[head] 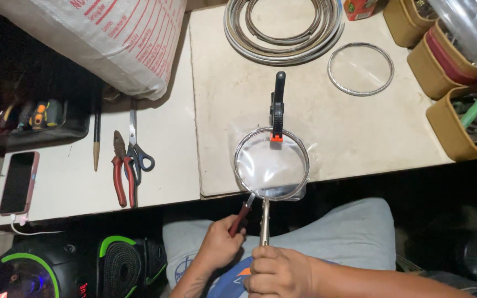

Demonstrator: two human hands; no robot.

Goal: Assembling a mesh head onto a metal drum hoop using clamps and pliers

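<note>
At the bottom centre, a silvery metal tool handle (264, 223) is being gripped by the clenched right hand (277, 270), a red-handled tool (242, 212) by the left hand (219, 243). Just beyond, the round metal ring with clear plastic sheet (271, 164) is being held by a black clamp (277, 105) on the desk (360, 132); trimming seems unfinished.

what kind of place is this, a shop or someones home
Probably a small home workshop or craft bench. Hand tools lie on the white worktop: red-handled pliers and scissors. Coiled metal rings are stacked at the back, and tan bins of parts line the right edge.
</note>
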